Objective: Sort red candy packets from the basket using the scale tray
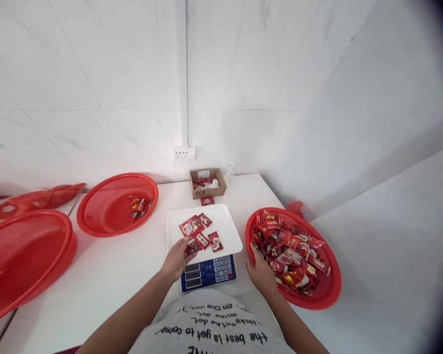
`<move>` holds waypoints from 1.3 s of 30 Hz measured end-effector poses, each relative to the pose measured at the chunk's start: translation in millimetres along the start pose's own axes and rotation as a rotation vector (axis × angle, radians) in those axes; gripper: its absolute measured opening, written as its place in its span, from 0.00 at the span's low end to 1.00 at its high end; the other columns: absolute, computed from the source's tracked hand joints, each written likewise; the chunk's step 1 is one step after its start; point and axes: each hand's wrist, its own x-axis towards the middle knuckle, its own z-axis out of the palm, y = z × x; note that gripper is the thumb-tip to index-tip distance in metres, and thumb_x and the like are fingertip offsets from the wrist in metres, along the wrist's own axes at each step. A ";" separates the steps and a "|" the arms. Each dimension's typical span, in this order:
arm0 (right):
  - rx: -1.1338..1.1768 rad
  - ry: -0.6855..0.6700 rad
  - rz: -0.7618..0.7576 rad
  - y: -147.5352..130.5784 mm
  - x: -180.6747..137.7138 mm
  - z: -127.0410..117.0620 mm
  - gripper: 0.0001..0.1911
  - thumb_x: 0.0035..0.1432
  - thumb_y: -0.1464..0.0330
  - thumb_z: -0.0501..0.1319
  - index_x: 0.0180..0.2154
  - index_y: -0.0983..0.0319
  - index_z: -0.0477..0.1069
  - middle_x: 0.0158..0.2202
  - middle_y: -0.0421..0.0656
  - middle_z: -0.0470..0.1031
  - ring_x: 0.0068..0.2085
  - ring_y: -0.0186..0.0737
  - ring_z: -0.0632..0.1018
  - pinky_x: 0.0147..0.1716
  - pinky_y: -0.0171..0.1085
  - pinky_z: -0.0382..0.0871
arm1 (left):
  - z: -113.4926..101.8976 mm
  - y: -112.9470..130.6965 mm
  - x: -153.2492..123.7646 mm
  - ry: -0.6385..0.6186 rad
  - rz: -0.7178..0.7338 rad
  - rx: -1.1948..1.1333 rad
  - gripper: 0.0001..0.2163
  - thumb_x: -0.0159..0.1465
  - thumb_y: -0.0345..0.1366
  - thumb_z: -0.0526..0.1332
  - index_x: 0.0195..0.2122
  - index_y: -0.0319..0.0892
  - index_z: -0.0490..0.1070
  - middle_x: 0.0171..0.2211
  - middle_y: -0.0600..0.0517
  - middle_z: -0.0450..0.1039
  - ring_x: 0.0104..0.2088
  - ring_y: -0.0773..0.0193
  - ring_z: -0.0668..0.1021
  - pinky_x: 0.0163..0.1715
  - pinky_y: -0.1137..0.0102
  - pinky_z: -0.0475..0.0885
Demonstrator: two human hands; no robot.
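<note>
My left hand (176, 259) is closed on a small dark red packet (192, 247) at the front left part of the scale's white tray (231, 241). Several other red packets lie flat on that tray, among them one with a white label (216, 241) and a larger printed one (191, 226). Below the tray shows the blue keypad panel (208, 273) of the scale. On the right, my right hand (261, 274) grips the near left rim of a red plastic basket (334, 290), its fingers inside and thumb outside. Many red packets (291, 255) fill this basket.
Behind the scale stands a small cardboard box (207, 192) with packets inside; one red packet (207, 201) lies before it. To the left are a red basket (96, 223) holding a few packets, another red basket (59, 265) and red plastic bags (44, 199). A wall socket (185, 153) is above.
</note>
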 end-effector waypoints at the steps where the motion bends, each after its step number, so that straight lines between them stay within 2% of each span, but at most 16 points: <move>1: 0.005 0.029 -0.018 1.5 0.5 1.4 0.31 0.55 0.66 0.49 0.60 0.63 0.51 0.57 0.51 0.62 0.55 0.48 0.67 0.50 0.46 0.62 | 2.4 4.3 -3.9 0.008 -0.059 -0.080 0.07 0.61 0.36 0.58 0.37 0.37 0.68 0.32 0.48 0.74 0.31 0.68 0.78 0.35 0.72 0.75; 4: 0.046 0.201 -0.114 -1.6 0.6 2.0 0.28 0.53 0.64 0.51 0.56 0.65 0.57 0.57 0.53 0.60 0.58 0.50 0.62 0.53 0.48 0.59 | 5.0 16.0 -16.8 -0.050 -0.164 -0.185 0.08 0.63 0.35 0.56 0.36 0.35 0.68 0.33 0.46 0.74 0.31 0.68 0.78 0.37 0.73 0.76; 6: 0.111 0.298 -0.178 -15.5 -2.1 -2.0 0.26 0.53 0.62 0.52 0.53 0.65 0.61 0.56 0.54 0.61 0.58 0.50 0.62 0.55 0.50 0.57 | 4.3 21.0 -26.1 -0.150 -0.175 -0.206 0.05 0.61 0.32 0.58 0.37 0.35 0.68 0.35 0.46 0.74 0.35 0.66 0.78 0.39 0.73 0.75; 7: 0.162 0.302 -0.203 -26.7 -4.6 -5.5 0.25 0.54 0.61 0.53 0.52 0.64 0.62 0.55 0.54 0.63 0.56 0.49 0.63 0.54 0.50 0.57 | 3.9 22.3 -30.7 -0.195 -0.159 -0.182 0.05 0.60 0.30 0.60 0.37 0.36 0.68 0.36 0.46 0.74 0.36 0.66 0.78 0.40 0.73 0.74; 9: 0.298 0.170 -0.237 -56.4 -11.7 -14.9 0.22 0.55 0.58 0.52 0.49 0.62 0.64 0.49 0.51 0.68 0.51 0.47 0.68 0.52 0.48 0.60 | 3.9 23.1 -39.5 -0.260 -0.115 -0.092 0.08 0.56 0.28 0.63 0.37 0.38 0.67 0.36 0.49 0.73 0.35 0.66 0.78 0.38 0.74 0.74; 11: 0.460 -0.089 -0.241 -90.3 -19.8 -26.0 0.20 0.58 0.56 0.49 0.46 0.61 0.66 0.43 0.48 0.72 0.44 0.43 0.72 0.45 0.43 0.66 | 5.7 22.7 -47.2 -0.309 -0.069 0.028 0.11 0.54 0.31 0.65 0.37 0.39 0.66 0.33 0.51 0.73 0.31 0.68 0.77 0.34 0.75 0.74; 13: 0.561 -0.356 -0.316 -120.5 -27.0 -36.7 0.19 0.59 0.55 0.48 0.41 0.61 0.67 0.38 0.44 0.73 0.39 0.39 0.73 0.41 0.40 0.66 | 8.8 22.6 -53.6 -0.369 -0.014 0.138 0.13 0.54 0.36 0.66 0.37 0.40 0.65 0.30 0.53 0.72 0.28 0.70 0.76 0.31 0.74 0.73; 15: 0.645 -0.500 -0.348 -141.3 -31.8 -45.3 0.21 0.60 0.53 0.46 0.35 0.62 0.66 0.32 0.42 0.72 0.34 0.37 0.71 0.36 0.37 0.66 | 11.8 23.9 -58.5 -0.406 0.041 0.221 0.14 0.54 0.41 0.65 0.37 0.40 0.65 0.28 0.54 0.71 0.27 0.70 0.75 0.30 0.73 0.72; 17: 0.718 -0.578 -0.353 -152.0 -34.6 -51.3 0.22 0.60 0.51 0.45 0.31 0.62 0.65 0.29 0.41 0.69 0.32 0.35 0.70 0.34 0.36 0.65 | 13.1 26.3 -61.9 -0.421 0.086 0.286 0.16 0.54 0.45 0.63 0.37 0.40 0.64 0.26 0.55 0.71 0.26 0.69 0.74 0.29 0.73 0.70; 21: 0.836 -0.654 -0.333 -157.5 -36.5 -57.0 0.26 0.58 0.48 0.42 0.30 0.62 0.64 0.28 0.42 0.68 0.31 0.35 0.69 0.33 0.36 0.65 | 10.7 29.6 -65.4 -0.436 0.175 0.378 0.16 0.54 0.46 0.62 0.38 0.40 0.64 0.23 0.57 0.69 0.23 0.71 0.71 0.26 0.74 0.66; 26: 0.752 -0.588 -0.299 -163.1 -35.1 -58.9 0.25 0.56 0.47 0.47 0.24 0.61 0.62 0.22 0.39 0.66 0.26 0.33 0.67 0.29 0.34 0.62 | 8.0 26.8 -66.4 -0.430 0.233 0.447 0.15 0.55 0.46 0.61 0.38 0.40 0.64 0.22 0.59 0.66 0.21 0.72 0.68 0.24 0.74 0.64; 29: 0.685 -0.575 -0.283 -165.8 -33.8 -62.2 0.24 0.55 0.49 0.50 0.22 0.61 0.63 0.21 0.38 0.66 0.25 0.33 0.67 0.28 0.33 0.61 | 9.5 24.9 -65.9 -0.391 0.220 0.449 0.16 0.56 0.48 0.58 0.38 0.41 0.64 0.21 0.59 0.65 0.21 0.71 0.68 0.24 0.74 0.63; 33: 0.668 -0.584 -0.287 -164.4 -33.7 -65.2 0.23 0.55 0.50 0.50 0.22 0.62 0.64 0.21 0.38 0.67 0.25 0.33 0.68 0.28 0.33 0.61 | 12.5 25.6 -66.6 -0.401 0.195 0.444 0.16 0.56 0.49 0.57 0.34 0.40 0.64 0.20 0.59 0.64 0.21 0.71 0.66 0.24 0.74 0.62; 39: 0.691 -0.606 -0.259 -155.6 -35.2 -57.8 0.23 0.55 0.50 0.51 0.22 0.62 0.66 0.20 0.38 0.68 0.25 0.32 0.68 0.26 0.32 0.61 | 10.2 24.1 -65.0 -0.394 0.208 0.514 0.16 0.55 0.50 0.58 0.32 0.41 0.63 0.19 0.60 0.61 0.20 0.72 0.65 0.23 0.75 0.61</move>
